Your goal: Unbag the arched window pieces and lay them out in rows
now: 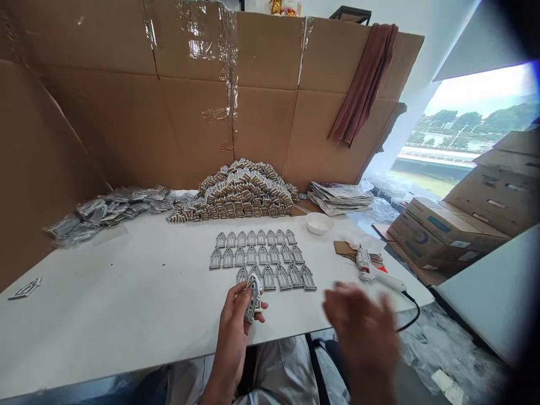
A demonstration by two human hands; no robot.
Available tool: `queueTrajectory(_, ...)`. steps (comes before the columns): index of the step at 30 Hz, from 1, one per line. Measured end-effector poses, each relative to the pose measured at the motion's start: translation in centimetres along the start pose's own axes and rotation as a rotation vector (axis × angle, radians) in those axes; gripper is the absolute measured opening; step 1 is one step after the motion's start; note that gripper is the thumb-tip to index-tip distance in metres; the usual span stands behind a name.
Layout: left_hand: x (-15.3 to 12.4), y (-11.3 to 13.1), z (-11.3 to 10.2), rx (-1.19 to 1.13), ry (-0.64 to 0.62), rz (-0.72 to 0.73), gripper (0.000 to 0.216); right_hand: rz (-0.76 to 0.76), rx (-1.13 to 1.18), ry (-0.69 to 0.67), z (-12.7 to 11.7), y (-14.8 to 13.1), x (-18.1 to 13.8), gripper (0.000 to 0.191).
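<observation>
My left hand (235,315) is closed on a small grey arched window-shaped piece (253,298), held tilted above the front part of the table, with some white on its top and edge. Whether it is one piece or a stack I cannot tell. My right hand (360,332) is smeared by motion at the table's front edge, and its fingers do not show clearly. Just beyond the left hand, similar arched pieces (263,255) lie flat in three rows. To the right, a white hot glue gun (366,264) with a black cord rests near brown cardboard.
A high pile of arched pieces (247,194) stands against the cardboard wall (265,124). Plastic-wrapped pieces (113,211) lie at left, with one loose piece (25,288) nearer. A white bowl (319,223) and stacked papers (341,197) sit at the back right; boxes (447,230) stand beyond.
</observation>
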State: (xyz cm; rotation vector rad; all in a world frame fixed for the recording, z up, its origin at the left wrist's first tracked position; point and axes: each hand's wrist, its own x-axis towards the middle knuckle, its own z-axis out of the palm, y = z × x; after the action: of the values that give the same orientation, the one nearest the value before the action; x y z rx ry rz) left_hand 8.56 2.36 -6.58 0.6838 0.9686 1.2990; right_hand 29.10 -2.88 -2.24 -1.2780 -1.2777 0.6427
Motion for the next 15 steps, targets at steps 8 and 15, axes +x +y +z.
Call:
queueTrajectory(8, 0.3, 0.4, -1.6, 0.316, -0.044, 0.134, 0.048, 0.212, 0.344, -0.259, 10.2, 3.8, 0.7, 0.041)
queueTrajectory(15, 0.8, 1.4, -3.5, 0.523, 0.047, 0.174, 0.051, 0.249, 0.369, -0.098, 9.5, 5.4, 0.8, 0.042)
